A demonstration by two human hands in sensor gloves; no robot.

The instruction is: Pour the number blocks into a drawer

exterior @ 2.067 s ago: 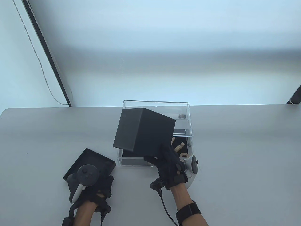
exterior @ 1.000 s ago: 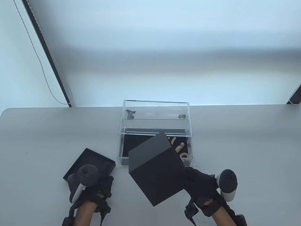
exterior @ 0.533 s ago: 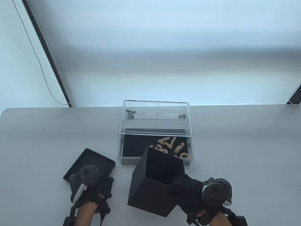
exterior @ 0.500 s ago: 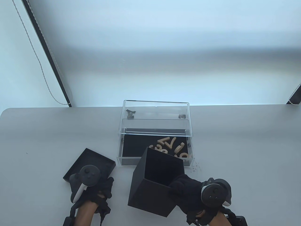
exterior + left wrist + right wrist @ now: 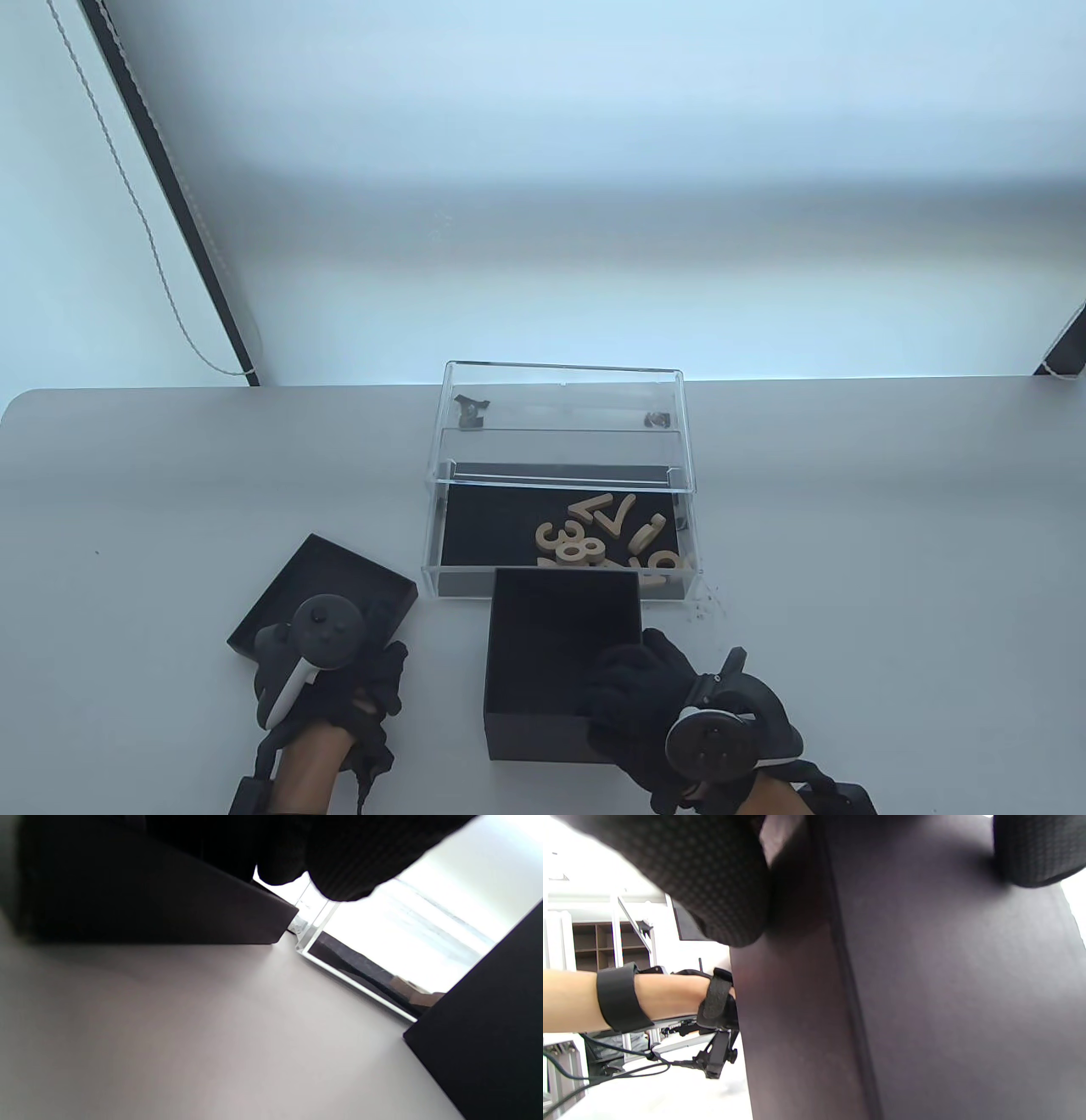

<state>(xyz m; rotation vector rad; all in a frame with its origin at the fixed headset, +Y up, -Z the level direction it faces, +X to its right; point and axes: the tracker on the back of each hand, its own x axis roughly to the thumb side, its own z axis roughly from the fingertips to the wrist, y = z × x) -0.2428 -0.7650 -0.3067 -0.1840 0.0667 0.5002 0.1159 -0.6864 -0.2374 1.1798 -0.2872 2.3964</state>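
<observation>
Black box (image 5: 562,662), tipped over the drawer (image 5: 562,543) a second ago, now upright on the surface, right hand (image 5: 645,692) grip holding its rim; number blocks (image 5: 607,539) lie in drawer; left hand (image 5: 356,688) rests on lid (image 5: 318,590) — pour looks done.

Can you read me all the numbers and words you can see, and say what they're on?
"3": wooden number block in the clear drawer.
"8": wooden block beside it.
"7": block, lying turned round.
Other blocks: shapes too unclear to read.
No printed words on the black box or lid.
</observation>
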